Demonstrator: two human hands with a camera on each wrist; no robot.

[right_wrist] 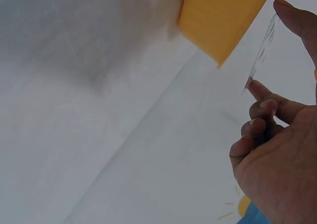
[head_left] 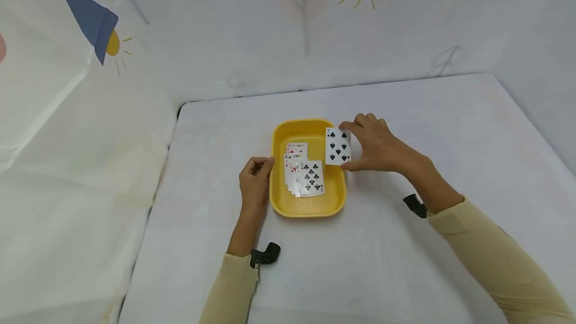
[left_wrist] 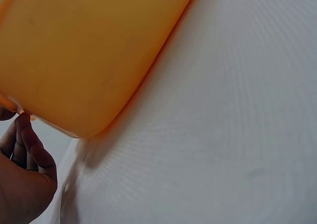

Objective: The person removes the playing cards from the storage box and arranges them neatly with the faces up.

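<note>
two hands work over the white tabletop [head_left: 387, 264], and the nearer one, the left hand [head_left: 255, 179], sits against the left rim of the yellow tray [head_left: 279, 139] with its fingers curled onto the edge; the left wrist view shows fingertips at the rim, so that grip looks like a light steadying pinch on the tray. it should stay put so the tray does not slide. inside the tray lies a fanned stack of cards [head_left: 303, 175], face up, an eight of clubs on top. farther off, the right hand [head_left: 375, 146] pinches the seven of spades [head_left: 338, 146] by its right edge, thumb low and fingers high, the card held over the tray's right rim. a good move, i judge, is to keep the card flat, bring it left over the fan, and release only once it is low.
</note>
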